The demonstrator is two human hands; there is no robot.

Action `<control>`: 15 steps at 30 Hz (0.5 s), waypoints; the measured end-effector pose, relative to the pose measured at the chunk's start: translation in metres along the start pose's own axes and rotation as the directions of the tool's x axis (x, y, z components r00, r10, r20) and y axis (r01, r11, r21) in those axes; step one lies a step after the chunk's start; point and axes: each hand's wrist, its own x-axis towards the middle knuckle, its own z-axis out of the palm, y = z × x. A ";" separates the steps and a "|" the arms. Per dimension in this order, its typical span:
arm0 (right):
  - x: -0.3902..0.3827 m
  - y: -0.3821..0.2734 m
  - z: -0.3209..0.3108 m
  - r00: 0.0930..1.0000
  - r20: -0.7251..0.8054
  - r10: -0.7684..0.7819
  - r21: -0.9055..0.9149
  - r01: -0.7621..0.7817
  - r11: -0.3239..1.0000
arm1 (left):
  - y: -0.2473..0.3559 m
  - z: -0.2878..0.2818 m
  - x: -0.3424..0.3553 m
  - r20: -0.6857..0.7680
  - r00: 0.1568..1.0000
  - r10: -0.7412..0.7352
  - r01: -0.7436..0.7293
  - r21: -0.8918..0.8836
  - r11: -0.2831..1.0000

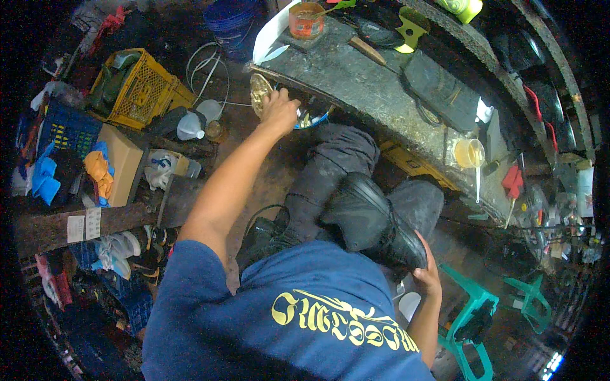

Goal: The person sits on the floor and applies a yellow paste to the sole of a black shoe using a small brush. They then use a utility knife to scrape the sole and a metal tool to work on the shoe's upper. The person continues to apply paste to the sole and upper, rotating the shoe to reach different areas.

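My left hand (277, 111) reaches to the front edge of the dark workbench (312, 66), beside a round tan object (260, 95) and a shallow holder of small items (312, 119); its fingers are curled, and what they grip is too small to make out. A black leather shoe (365, 213) lies across my thighs, sole side unclear. My right hand (426, 270) grips the shoe's right end, thumb low and fingers along its far side. A second dark, strapped item (264, 238) is partly visible left of my legs.
The bench carries an orange tub (305, 22), a dark slab (435, 89) and a jar with a brush (467, 153). At left stand a yellow crate (136, 89), cardboard box (121, 155) and wooden rail (47, 232) above shoes. Green plastic stools (470, 289) are at lower right.
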 end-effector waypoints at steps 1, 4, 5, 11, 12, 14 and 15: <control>0.000 0.000 0.000 1.000 -0.001 -0.004 0.012 0.004 1.000 | 0.002 -0.001 -0.003 0.000 1.000 -0.010 0.010 -0.036 0.999; 0.000 -0.001 0.001 1.000 -0.014 0.006 0.014 -0.006 1.000 | 0.004 -0.007 -0.010 -0.001 0.989 0.149 -0.148 -0.134 0.980; 0.001 -0.001 0.001 1.000 -0.013 0.011 0.013 -0.011 1.000 | 0.004 -0.007 -0.010 0.093 0.974 0.206 -0.194 -0.125 0.973; 0.006 -0.002 -0.001 0.996 -0.042 0.083 0.126 -0.078 0.989 | -0.008 -0.004 0.001 0.172 0.963 0.208 -0.195 -0.088 0.977; 0.006 -0.003 -0.001 0.993 -0.044 0.106 0.138 -0.099 0.985 | -0.011 -0.002 0.002 0.124 0.967 0.221 -0.207 -0.112 0.972; 0.006 -0.005 -0.001 0.990 -0.044 0.131 0.153 -0.123 0.981 | -0.018 0.001 0.000 0.058 0.973 0.224 -0.213 -0.145 0.966; 0.005 -0.007 -0.001 0.990 -0.041 0.136 0.155 -0.128 0.980 | -0.022 0.001 -0.003 0.017 0.974 0.226 -0.215 -0.245 0.945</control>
